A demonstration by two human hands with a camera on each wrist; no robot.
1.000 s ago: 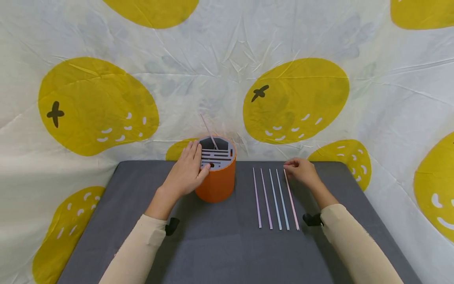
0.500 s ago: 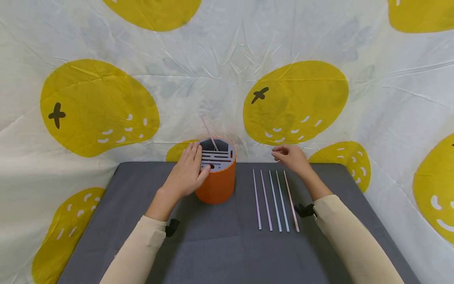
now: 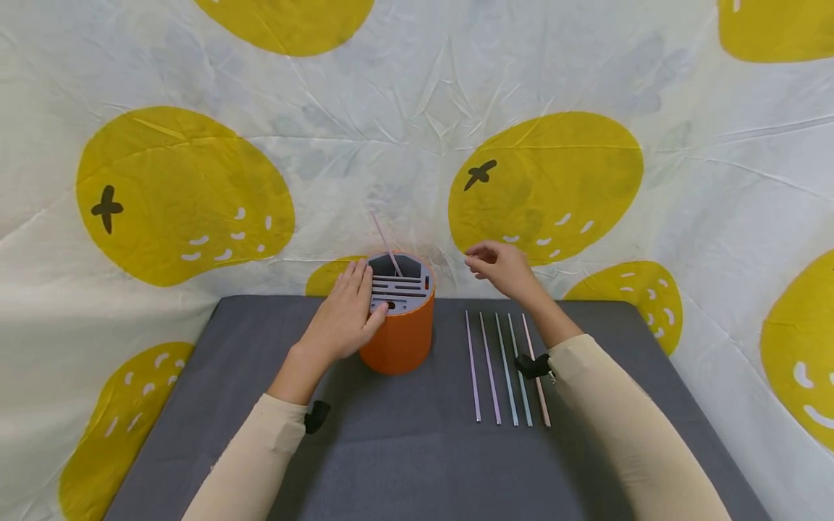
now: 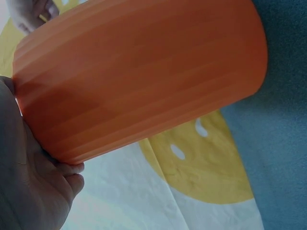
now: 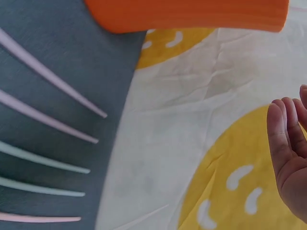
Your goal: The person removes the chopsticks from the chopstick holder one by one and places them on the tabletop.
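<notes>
An orange round holder (image 3: 400, 336) with a grey slotted lid (image 3: 399, 284) stands at the back of the dark grey table (image 3: 391, 449). One thin pink straw (image 3: 384, 242) sticks up from it, leaning left. My left hand (image 3: 344, 312) grips the holder's left side, thumb on the lid; the left wrist view shows the palm (image 4: 29, 191) against the orange wall (image 4: 144, 72). My right hand (image 3: 498, 266) hovers in the air to the right of the holder, fingers loosely bent, holding nothing. Several pastel straws (image 3: 502, 362) lie side by side below it.
A white cloth with yellow fruit prints (image 3: 547, 181) hangs right behind the table and drapes down both sides. In the right wrist view the straws' tips (image 5: 72, 167) reach close to the table's back edge, with the holder's base (image 5: 192, 12) above them.
My right hand has lifted off the table by the rightmost straw and moved up and left toward the holder, holding nothing. The left hand and the straws have stayed put.
</notes>
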